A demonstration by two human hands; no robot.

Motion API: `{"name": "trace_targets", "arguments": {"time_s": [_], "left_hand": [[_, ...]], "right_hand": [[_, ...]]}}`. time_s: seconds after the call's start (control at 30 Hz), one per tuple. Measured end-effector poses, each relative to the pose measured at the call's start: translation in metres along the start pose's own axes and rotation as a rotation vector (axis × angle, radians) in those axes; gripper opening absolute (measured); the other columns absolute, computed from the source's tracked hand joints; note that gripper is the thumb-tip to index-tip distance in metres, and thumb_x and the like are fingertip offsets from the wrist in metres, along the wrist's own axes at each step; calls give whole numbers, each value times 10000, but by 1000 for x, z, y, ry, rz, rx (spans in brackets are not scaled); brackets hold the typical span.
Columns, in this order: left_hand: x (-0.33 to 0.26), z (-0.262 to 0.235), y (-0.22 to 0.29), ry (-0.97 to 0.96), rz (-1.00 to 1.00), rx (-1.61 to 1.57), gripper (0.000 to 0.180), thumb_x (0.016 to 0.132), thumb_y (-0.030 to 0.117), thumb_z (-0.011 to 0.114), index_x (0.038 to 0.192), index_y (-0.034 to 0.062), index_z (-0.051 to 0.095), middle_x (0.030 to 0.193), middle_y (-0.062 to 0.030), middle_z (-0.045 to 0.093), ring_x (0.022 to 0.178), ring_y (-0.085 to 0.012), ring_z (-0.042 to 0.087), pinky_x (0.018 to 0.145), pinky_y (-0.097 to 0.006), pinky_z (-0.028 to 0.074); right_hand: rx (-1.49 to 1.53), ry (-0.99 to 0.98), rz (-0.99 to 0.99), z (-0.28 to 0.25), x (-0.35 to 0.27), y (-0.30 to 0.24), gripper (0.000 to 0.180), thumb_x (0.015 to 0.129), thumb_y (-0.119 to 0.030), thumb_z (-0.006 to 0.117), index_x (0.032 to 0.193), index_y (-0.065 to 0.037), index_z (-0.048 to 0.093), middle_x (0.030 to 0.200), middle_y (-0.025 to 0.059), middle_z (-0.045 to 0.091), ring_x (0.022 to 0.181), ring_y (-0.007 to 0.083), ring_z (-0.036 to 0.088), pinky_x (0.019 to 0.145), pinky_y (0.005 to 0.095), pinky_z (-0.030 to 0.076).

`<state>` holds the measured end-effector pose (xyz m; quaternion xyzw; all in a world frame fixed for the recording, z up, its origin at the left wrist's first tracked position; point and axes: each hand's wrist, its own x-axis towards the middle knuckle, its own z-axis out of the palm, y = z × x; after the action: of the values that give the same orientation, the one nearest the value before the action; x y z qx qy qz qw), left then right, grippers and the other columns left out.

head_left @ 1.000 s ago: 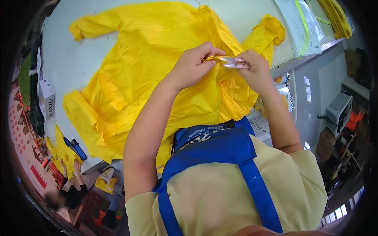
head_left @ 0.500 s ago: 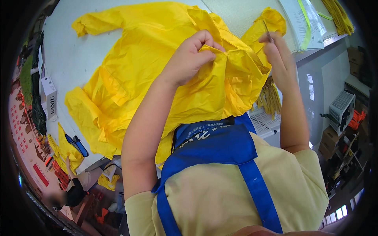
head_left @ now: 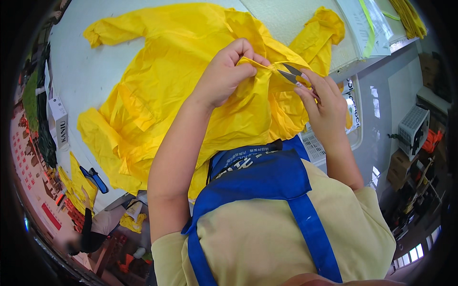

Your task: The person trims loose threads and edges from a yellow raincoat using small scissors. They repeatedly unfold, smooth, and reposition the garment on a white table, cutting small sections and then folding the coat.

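A yellow garment (head_left: 186,62), perhaps a raincoat, lies crumpled over the white table, one sleeve stretched to the far left. My left hand (head_left: 232,71) is closed on its edge, pinching the fabric up into a taut fold. In my right hand (head_left: 327,102) is a small pair of thread snips (head_left: 292,76), blades apart. Their tips point left at the raised edge, close beside my left fingers. Whether the blades touch the cloth or a thread I cannot tell.
White table (head_left: 76,62) underneath. At its left stand a small white box (head_left: 58,121) and a blue-and-black tool (head_left: 94,180). Papers with a neon strip (head_left: 368,28) lie far right. A white basket (head_left: 315,145) is below the right edge. Another person (head_left: 93,229) works at lower left.
My right hand has swung down and left with the snips, from beside the far sleeve to the pinched edge. My left hand keeps its hold, nearly still. The garment has shifted slightly.
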<state>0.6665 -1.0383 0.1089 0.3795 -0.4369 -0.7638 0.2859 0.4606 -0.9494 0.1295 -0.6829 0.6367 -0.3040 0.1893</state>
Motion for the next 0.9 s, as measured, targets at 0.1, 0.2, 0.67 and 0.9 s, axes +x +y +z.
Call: {"name": "trace_targets", "arguments": {"time_s": [0.1,0.2,0.67,0.9], "left_hand": [[-1,-1,-1,4,-11,-18,177,752,-37,492,803,105,399,953,-109,631,835,-94,499,796,-225,388],[0,-1,-3,13,-17,-58,177,752,-37,491,803,105,398,953,-105,630,825,-87,494,779,-222,393],[-3,0,-3,-2,67,106,168,760,-39,491,808,92,396,949,-102,617,862,-88,501,788,-217,397],[-15,14,-1,70,229,367,196,764,-50,553,791,75,404,940,-92,620,798,-96,528,726,-239,438]], "right_hand": [[30,-4,-12,4,3,5,281,789,-155,706,1042,-61,630,784,80,607,638,172,628,554,270,488],[76,-10,-18,6,6,8,283,788,-155,707,1045,-62,635,759,79,591,634,171,629,549,263,479],[248,-77,105,2,12,15,277,786,-149,704,1044,-61,655,713,90,565,611,173,557,564,266,442],[180,-36,120,-16,16,-4,273,767,-129,724,1013,-38,647,713,58,563,634,134,528,581,240,432]]}}
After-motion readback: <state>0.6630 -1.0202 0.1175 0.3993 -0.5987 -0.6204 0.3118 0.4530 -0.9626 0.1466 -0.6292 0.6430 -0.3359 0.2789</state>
